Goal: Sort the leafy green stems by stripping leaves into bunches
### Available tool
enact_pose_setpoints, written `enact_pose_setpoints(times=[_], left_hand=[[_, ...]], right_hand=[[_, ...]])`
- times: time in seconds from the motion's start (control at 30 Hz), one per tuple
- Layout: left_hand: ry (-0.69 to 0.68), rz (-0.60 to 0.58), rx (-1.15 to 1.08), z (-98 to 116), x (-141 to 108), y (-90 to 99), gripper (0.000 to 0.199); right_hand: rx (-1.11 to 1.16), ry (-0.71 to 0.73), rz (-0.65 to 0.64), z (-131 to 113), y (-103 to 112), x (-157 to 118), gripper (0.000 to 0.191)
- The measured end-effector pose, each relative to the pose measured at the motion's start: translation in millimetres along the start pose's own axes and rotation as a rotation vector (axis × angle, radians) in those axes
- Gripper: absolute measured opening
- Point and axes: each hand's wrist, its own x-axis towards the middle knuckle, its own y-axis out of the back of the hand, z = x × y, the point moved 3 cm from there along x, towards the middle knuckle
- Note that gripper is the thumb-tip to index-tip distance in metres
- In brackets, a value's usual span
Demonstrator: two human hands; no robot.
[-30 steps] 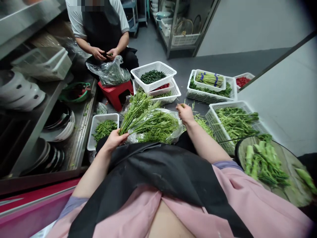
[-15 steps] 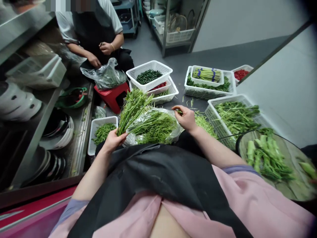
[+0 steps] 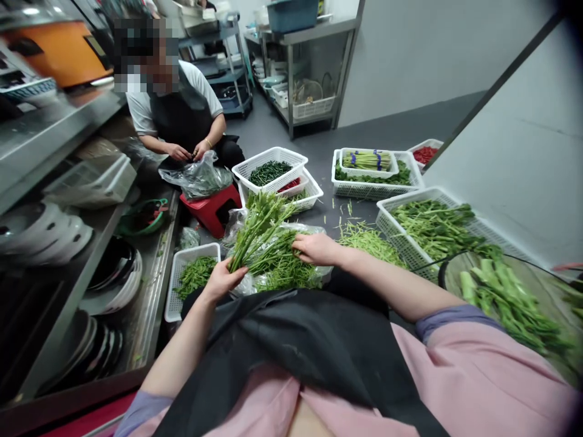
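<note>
Leafy stems [image 3: 254,232] rise from gripping left fingers [image 3: 237,277]; whether right fingers [image 3: 304,245] pinch is unclear.

A black apron [image 3: 291,340] with broad straps [image 3: 405,388] overlies a pink top [image 3: 268,394] whose short sleeves [image 3: 492,364] end in purple cuffs [image 3: 455,317].

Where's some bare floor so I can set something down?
Bare floor runs between the green chilli basket and the baskets with tied stalks, back toward the metal shelf; scraps litter it nearer you. Crowded: around your left hand and right hand, with bagged greens and a pale green heap.
</note>
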Motion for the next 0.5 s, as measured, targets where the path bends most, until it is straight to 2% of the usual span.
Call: enact_pose_setpoints(times=[0.07,0.17,0.27,0.33,0.4,0.5], left_hand=[[0.000,-0.001,0.009,1.4,2.0,-0.3,0.042],[0.010,0.001,0.024,4.9,4.2,0.7,0.042],[0.010,0.000,0.022,6.3,8.5,2.0,0.041],[0.005,-0.007,0.015,6.1,10.9,1.2,0.041],[0.007,-0.024,0.017,6.5,11.3,-1.0,0.041],[0.006,-0.041,0.050,9.1,10.2,-4.4,0.040]], right_hand=[[0.143,-0.007,0.003,2.3,-1.2,-1.5,0.023],[0.567,-0.029,-0.080,12.0,-2.9,-5.0,0.021],[1.051,-0.201,-0.214,29.5,-11.0,-9.6,0.024],[1.280,-0.290,-0.261,38.1,-16.4,-12.6,0.024],[1.384,-0.309,-0.295,41.1,-19.2,-14.3,0.025],[1.354,-0.293,-0.354,39.1,-19.7,-13.7,0.026]])
